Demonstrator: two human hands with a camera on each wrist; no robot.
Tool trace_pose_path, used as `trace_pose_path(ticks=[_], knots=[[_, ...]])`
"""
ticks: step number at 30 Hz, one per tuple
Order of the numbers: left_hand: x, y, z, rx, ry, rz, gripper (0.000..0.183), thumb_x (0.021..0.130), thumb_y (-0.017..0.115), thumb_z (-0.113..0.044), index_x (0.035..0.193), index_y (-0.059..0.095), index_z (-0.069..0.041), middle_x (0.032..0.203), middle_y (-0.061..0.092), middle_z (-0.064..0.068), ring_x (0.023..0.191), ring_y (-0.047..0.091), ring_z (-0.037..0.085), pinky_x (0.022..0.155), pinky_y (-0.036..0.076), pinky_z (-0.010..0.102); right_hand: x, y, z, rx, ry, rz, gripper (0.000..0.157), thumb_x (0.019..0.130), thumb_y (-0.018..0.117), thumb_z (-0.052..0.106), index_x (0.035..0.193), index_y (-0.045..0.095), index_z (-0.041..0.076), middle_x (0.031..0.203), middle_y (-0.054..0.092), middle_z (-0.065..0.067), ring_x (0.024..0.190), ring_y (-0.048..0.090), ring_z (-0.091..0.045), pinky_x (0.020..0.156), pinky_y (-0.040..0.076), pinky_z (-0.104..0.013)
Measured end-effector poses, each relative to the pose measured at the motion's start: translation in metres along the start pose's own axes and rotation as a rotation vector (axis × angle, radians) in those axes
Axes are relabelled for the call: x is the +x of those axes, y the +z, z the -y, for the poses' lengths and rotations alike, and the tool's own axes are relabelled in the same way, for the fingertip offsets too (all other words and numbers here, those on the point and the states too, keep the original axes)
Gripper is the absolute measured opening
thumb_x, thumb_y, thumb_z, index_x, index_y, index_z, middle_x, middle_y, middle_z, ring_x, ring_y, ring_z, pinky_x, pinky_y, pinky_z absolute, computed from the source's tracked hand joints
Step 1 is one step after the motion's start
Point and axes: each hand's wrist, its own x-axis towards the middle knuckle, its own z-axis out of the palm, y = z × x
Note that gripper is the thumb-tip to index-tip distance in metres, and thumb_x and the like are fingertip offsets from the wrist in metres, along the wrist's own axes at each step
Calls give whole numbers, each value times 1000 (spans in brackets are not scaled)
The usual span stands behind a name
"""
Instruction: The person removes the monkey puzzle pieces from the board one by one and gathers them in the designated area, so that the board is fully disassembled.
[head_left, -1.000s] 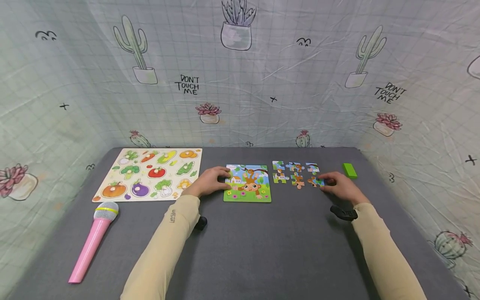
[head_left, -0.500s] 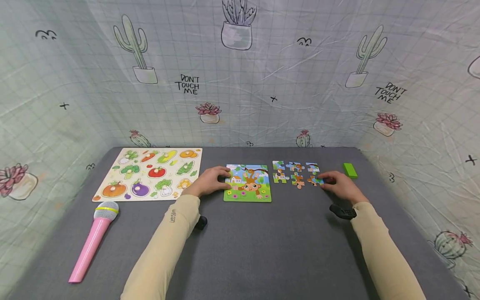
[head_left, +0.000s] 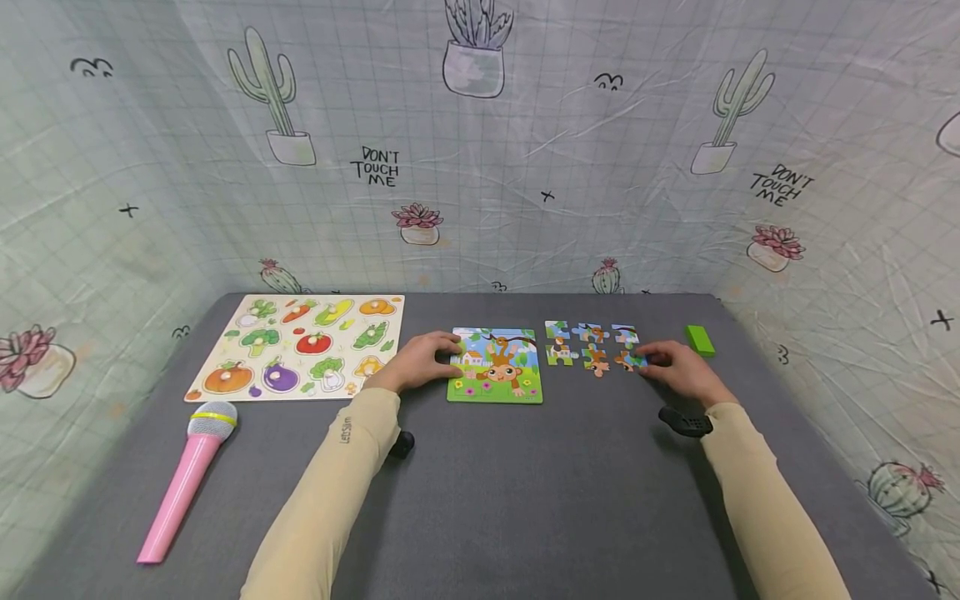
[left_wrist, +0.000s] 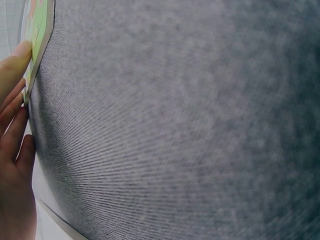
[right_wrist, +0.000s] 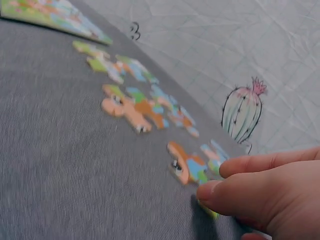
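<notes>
A square jigsaw puzzle (head_left: 495,387) with a monkey picture lies mid-table. My left hand (head_left: 414,363) holds it at its left edge; in the left wrist view the thumb (left_wrist: 21,52) rests on its face while the other fingers are at the edge. To its right, several loose jigsaw pieces (head_left: 559,357) lie in two rows. At the near right end of those rows, my right hand (head_left: 681,373) pinches a puzzle piece (right_wrist: 188,162) between thumb and finger. That piece is low at the table, partly hidden by the thumb; whether it touches the cloth I cannot tell.
On the left lies a vegetable peg board (head_left: 300,367), with a pink toy microphone (head_left: 183,492) in front of it. A green block (head_left: 700,341) sits beyond the right hand. Patterned cloth walls (head_left: 495,167) stand behind and at both sides of the grey table (head_left: 525,500).
My right hand has shifted very slightly to the left with the puzzle piece. The left hand and the monkey puzzle have stayed in place.
</notes>
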Motion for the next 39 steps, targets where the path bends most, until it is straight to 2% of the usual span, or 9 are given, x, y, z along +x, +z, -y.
trace_pose_path(ticks=[4, 9, 16, 19, 23, 27, 29, 32, 39], knots=[[1, -1, 0, 4, -2, 2, 47, 89, 74, -29, 128, 64, -4, 146, 48, 10, 139, 38, 30, 116, 32, 45, 5, 1, 15, 23, -1, 6, 42, 97, 63, 22, 133, 58, 1, 133, 52, -25, 115, 54, -41, 92, 49, -57], [1, -1, 1, 5, -10, 2, 47, 89, 74, -29, 128, 65, -5, 146, 48, 9, 139, 38, 30, 116, 32, 45, 13, 15, 55, 62, -40, 17, 42, 99, 60, 22, 135, 56, 1, 133, 54, -22, 110, 59, -37, 88, 52, -52], [1, 0, 0, 11, -10, -1, 47, 89, 74, -29, 128, 65, -5, 145, 49, 9, 138, 39, 30, 116, 32, 45, 23, 57, 122, 145, -163, 79, 37, 99, 59, 20, 131, 60, 2, 128, 61, -17, 109, 62, -33, 87, 55, -47], [1, 1, 1, 12, -4, 0, 47, 88, 74, -29, 127, 65, -5, 145, 49, 10, 138, 39, 30, 116, 32, 45, 27, 76, 147, 165, -231, 135, 36, 99, 59, 20, 130, 61, 1, 126, 62, -16, 111, 62, -32, 91, 54, -44], [1, 1, 2, 15, -2, 2, 46, 89, 74, -29, 128, 65, -5, 146, 49, 10, 138, 39, 30, 116, 32, 45, 31, 96, 172, 234, -263, 215, 36, 100, 58, 19, 131, 60, 0, 124, 63, -15, 107, 64, -31, 85, 56, -42], [1, 0, 2, 14, 1, 0, 46, 90, 73, -29, 128, 65, -5, 145, 49, 10, 138, 39, 30, 116, 32, 45, 37, 114, 185, 270, -259, 211, 36, 100, 59, 19, 130, 60, 1, 120, 64, -11, 104, 65, -25, 85, 56, -37], [1, 0, 1, 12, 7, -2, 45, 90, 73, -28, 127, 65, -4, 145, 49, 10, 139, 38, 31, 116, 33, 45, 39, 122, 189, 262, -255, 197, 35, 99, 59, 20, 129, 61, 2, 117, 66, -8, 103, 64, -21, 89, 54, -35], [0, 0, 2, 3, 10, -8, 45, 90, 73, -28, 127, 65, -5, 145, 49, 10, 138, 39, 30, 116, 33, 45, 40, 133, 191, 243, -249, 177, 33, 99, 59, 20, 127, 63, 4, 114, 67, -7, 101, 65, -20, 86, 55, -34], [-2, -3, 3, -1, 24, -12, 42, 89, 74, -25, 124, 67, -4, 144, 51, 11, 136, 42, 31, 114, 35, 46, 38, 143, 196, 182, -254, 124, 28, 96, 63, 17, 121, 67, 5, 109, 68, -6, 98, 65, -19, 82, 55, -31]])
